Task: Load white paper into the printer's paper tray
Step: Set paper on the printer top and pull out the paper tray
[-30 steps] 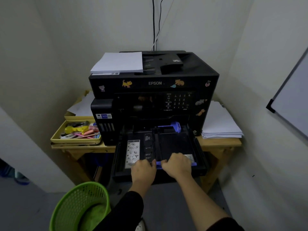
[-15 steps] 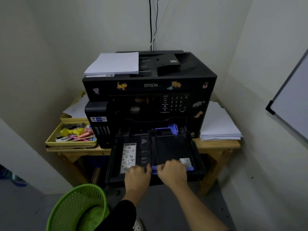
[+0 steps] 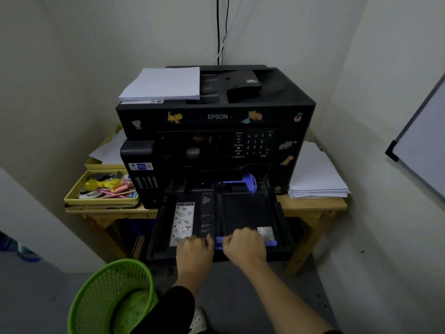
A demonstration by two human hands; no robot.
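Note:
A black Epson printer (image 3: 216,116) stands on a wooden table. Its black paper tray (image 3: 250,213) is pulled out toward me and holds no paper. A blue guide bar (image 3: 271,242) runs along the tray's front edge. My left hand (image 3: 193,251) and my right hand (image 3: 244,245) sit side by side at that front edge, fingers curled over the guide. A stack of white paper (image 3: 163,84) lies on the printer's top left. Another white stack (image 3: 315,174) rests on the table to the right of the printer.
A yellow box (image 3: 72,200) of small colourful items sits left of the printer. The wooden table (image 3: 313,206) juts out both sides. A green mesh bin (image 3: 108,297) stands on the floor at lower left. A whiteboard (image 3: 423,141) hangs on the right wall. Walls close in all round.
The view shifted slightly. The tray has come out a little further toward me, and both hands stay at its front edge on the blue guide.

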